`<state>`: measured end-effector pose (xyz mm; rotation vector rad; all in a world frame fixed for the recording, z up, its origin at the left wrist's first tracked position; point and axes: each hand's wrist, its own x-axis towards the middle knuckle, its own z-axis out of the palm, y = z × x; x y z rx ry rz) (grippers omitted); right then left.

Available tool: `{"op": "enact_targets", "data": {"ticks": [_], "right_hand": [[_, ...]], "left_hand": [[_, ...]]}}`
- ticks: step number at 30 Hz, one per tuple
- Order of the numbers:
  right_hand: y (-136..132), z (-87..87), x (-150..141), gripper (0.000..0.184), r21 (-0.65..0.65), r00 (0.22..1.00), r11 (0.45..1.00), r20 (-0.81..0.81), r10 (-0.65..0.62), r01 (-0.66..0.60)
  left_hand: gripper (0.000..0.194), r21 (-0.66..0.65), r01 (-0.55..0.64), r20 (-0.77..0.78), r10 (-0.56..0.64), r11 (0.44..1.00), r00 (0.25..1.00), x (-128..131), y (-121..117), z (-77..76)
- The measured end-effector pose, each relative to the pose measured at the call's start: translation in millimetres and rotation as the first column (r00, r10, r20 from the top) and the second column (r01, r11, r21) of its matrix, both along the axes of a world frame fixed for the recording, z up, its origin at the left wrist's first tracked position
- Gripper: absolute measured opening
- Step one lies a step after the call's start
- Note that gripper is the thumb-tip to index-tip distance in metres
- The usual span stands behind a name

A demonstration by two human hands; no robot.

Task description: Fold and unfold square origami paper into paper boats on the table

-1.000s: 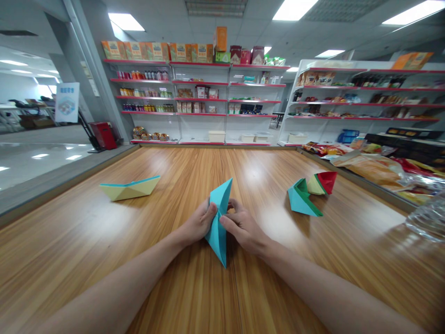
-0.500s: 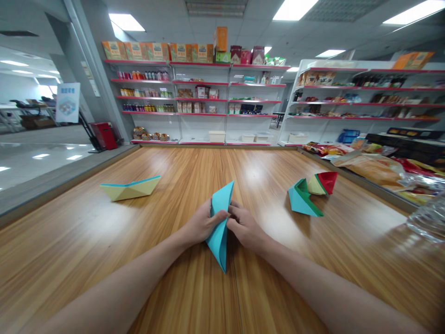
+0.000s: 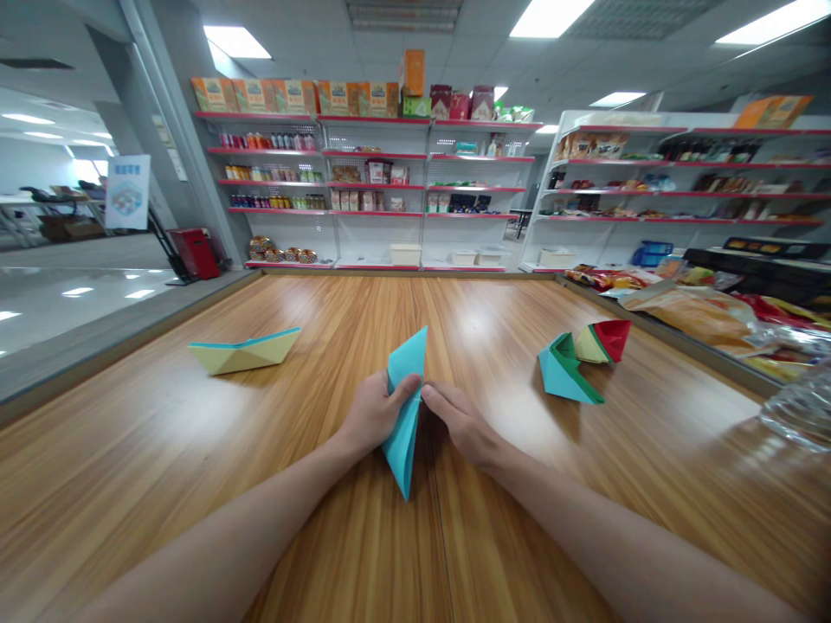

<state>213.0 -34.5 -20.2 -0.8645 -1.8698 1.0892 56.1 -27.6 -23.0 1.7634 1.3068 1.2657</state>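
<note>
Near the middle of the table I have a blue folded paper (image 3: pixel 405 433), a long pointed shape standing on end and slightly tilted. My left hand (image 3: pixel 376 411) is closed around its left side, thumb laid across the front face. At the paper's right edge, my right hand (image 3: pixel 462 424) has its thumb and fingers pinched together; part of the fingers is hidden. Off to the left lies a folded paper boat (image 3: pixel 250 355), yellow with a blue rim. On the right are a blue-and-green folded paper boat (image 3: pixel 564 372) and a yellow, red and green one (image 3: pixel 603 342), close together.
The wooden table (image 3: pixel 312 554) has a raised edge. Packaged goods (image 3: pixel 701 316) are heaped beyond its right edge, with a clear plastic item (image 3: pixel 802 407) at the far right. Stocked shelves (image 3: pixel 376 186) stand behind, and a red box (image 3: pixel 195 253) is on the floor at left.
The blue folded paper and my left hand have shifted slightly left and up. My right hand's fingers have drawn together at the paper's edge. The other paper boats have stayed put.
</note>
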Motion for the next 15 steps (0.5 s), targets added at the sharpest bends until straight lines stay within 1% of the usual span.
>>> {"op": "enact_targets", "data": {"ticks": [2,4,7,10,12,15], "right_hand": [[1,-2.6,1,0.040,-0.013,0.997,0.999,0.061,0.036,-0.036],[2,-6.0,0,0.040,-0.021,0.990,0.998,0.128,0.056,-0.053],[4,-8.9,0,0.041,-0.008,0.983,0.997,0.168,0.075,-0.075],[3,-6.8,1,0.043,0.018,0.981,0.991,0.144,0.127,-0.131],[1,-3.7,1,0.045,0.020,0.979,0.984,0.111,0.172,-0.176],[-3,-0.1,0,0.047,-0.062,0.966,0.965,0.030,0.255,-0.253]], "left_hand": [[0.044,0.005,-0.004,-0.026,0.004,1.000,1.000,1,-2,0.4],[0.048,-0.013,-0.011,-0.039,0.010,1.000,0.999,3,-5,0.5],[0.048,-0.025,-0.053,-0.019,0.053,0.998,0.998,7,-8,0.4],[0.045,-0.008,-0.119,0.014,0.119,0.993,0.993,11,-11,0.8],[0.045,-0.026,-0.138,0.032,0.139,0.990,0.990,14,-13,1.9],[0.048,-0.117,-0.111,0.095,0.123,0.987,0.988,16,-15,4.4]]}}
